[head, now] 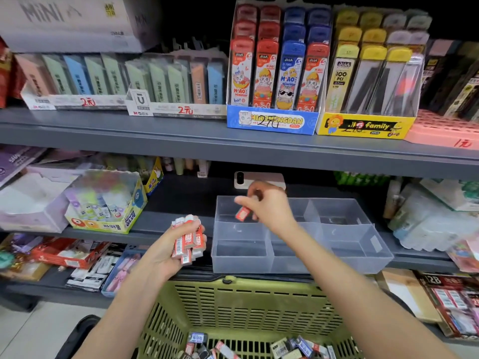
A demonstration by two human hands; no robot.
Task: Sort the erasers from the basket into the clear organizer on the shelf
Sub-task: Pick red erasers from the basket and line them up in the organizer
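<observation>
A clear organizer (363, 244) with several compartments stands on the middle shelf. Above its back left compartment, my right hand (269, 206) pinches one red-sleeved eraser (242, 213). To the left of the organizer, my left hand (178, 247) grips a bunch of red-and-white erasers (188, 238). Below, a green basket (248, 307) holds several more erasers (259, 349), some in red sleeves and some in dark ones. The compartments I can see into hold nothing.
A yellow glue-stick box (108, 203) sits left of the organizer. A phone (259, 179) leans at the shelf's back behind my right hand. The upper shelf (233, 143) carries boxes of lead refills and erasers. Packets crowd the lower shelf and the right side.
</observation>
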